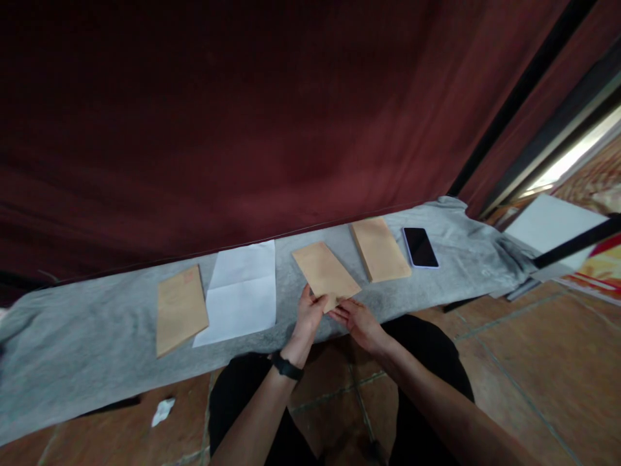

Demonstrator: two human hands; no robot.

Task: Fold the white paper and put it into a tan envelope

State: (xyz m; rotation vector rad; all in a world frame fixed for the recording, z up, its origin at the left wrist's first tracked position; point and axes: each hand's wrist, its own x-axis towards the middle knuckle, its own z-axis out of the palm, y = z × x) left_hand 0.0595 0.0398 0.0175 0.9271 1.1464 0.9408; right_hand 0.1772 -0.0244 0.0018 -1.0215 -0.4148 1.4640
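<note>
Both my hands are at the near end of a brown paper envelope [326, 270], which lies tilted over the grey cloth. My left hand [309, 316] pinches its near left corner, thumb on top. On the near right edge, my right hand [356, 318] has its fingers at the paper, partly beneath it. To the right of the envelope is a thick stack of brown envelopes [381, 250]. White paper sheets [242, 294] with a crease lie to the left. Beyond them rests another brown envelope [181, 310] with faint red marks near its top corner.
A phone [420, 247] lies right of the stack on the grey cloth [97, 346] covering a long narrow bench. Behind it hangs a dark red curtain [272, 142]. A crumpled white tissue [163, 411] is on the tiled floor. A white board [553, 226] stands at the right.
</note>
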